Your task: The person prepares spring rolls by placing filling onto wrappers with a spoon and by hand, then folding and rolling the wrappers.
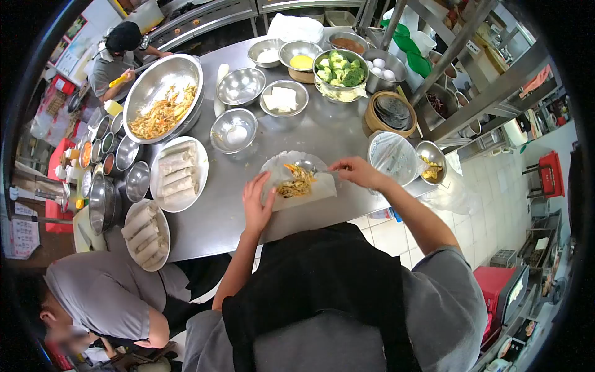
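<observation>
A thin pale spring roll wrapper (321, 192) lies on the steel table in front of me, with a heap of shredded vegetable filling (296, 186) on it. My right hand (358, 173) grips the handle of a metal spoon (306, 165), whose bowl is at the filling's upper edge. My left hand (255, 199) is at the wrapper's left edge, fingers stretched out and apart, holding nothing. Farther left, rolled spring rolls (178, 166) rest on a white plate (202, 178), and more rolls (144, 230) fill a second plate (162, 263).
A large steel bowl (132, 99) of filling stands at the back left. Smaller bowls (240, 86), a broccoli bowl (339, 75) and eggs (379, 68) line the back. A plastic-covered container (393, 158) stands right. One person (111, 279) bends at left; another (114, 68) works beyond.
</observation>
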### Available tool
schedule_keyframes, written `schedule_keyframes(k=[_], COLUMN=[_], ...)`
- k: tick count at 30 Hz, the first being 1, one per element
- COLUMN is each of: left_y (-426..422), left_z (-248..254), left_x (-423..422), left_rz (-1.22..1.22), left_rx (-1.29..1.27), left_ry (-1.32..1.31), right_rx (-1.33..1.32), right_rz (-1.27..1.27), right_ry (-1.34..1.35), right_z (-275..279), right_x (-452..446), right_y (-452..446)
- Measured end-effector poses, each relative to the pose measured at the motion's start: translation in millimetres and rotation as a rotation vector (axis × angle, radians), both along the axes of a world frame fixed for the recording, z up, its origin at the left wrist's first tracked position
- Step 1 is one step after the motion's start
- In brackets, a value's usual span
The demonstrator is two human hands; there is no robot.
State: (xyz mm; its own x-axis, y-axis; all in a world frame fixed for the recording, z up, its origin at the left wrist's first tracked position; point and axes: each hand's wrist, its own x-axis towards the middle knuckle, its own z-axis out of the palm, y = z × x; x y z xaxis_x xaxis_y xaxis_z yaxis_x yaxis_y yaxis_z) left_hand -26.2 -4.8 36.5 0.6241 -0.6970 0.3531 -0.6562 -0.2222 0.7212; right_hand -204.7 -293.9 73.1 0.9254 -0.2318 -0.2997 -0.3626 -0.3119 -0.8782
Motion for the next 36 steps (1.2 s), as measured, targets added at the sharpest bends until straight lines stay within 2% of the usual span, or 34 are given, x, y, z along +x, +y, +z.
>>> schedule_keyframes(k=[3,4,7,10,16,19,22,25,26,28,32,34,36], left_y=[-19,-24,-34,-35,-31,-31,-30,-28,-28,-20,-3,5,11], left_z=[6,5,-7,-13,-18,-20,-19,-17,-15,-14,-10,-7,-3], left_x=[8,9,7,5,-10,-14,-14,-16,-15,-14,-14,-18,-24], left_rz=[-0.066,-0.093,-0.111,-0.147,-0.173,-0.189,-0.209,-0.166,-0.157,-0.114,-0.024,-0.002,0.013], left_rx=[-0.023,-0.016,0.039,0.14,0.146,0.149,0.175,0.127,0.134,0.153,0.133,0.164,0.182], left_ry=[0.013,0.023,-0.01,0.031,0.014,-0.035,-0.146,-0.172,-0.159,-0.141,-0.114,-0.096,-0.095], right_rx=[-0.075,-0.147,-0.328,-0.636,-0.679,-0.665,-0.669,-0.629,-0.526,-0.31,-0.302,-0.36,-0.556], right_rz=[-0.08,-0.096,-0.153,-0.065,-0.118,-0.116,-0.135,-0.139,-0.183,-0.243,-0.165,-0.117,-0.084], right_ry=[-0.003,-0.03,-0.068,-0.218,-0.178,-0.12,-0.174,-0.174,-0.191,-0.234,-0.402,-0.527,-0.704], right_z=[-10,5,-1,-12,-2,-9,-10,-15,-14,-4,35,57,75], right_x=[-21,-24,-36,-44,-56,-61,-63,-62,-60,-43,42,106,178], right_y=[22,34,51,56,66,66,68,61,56,51,42,50,68])
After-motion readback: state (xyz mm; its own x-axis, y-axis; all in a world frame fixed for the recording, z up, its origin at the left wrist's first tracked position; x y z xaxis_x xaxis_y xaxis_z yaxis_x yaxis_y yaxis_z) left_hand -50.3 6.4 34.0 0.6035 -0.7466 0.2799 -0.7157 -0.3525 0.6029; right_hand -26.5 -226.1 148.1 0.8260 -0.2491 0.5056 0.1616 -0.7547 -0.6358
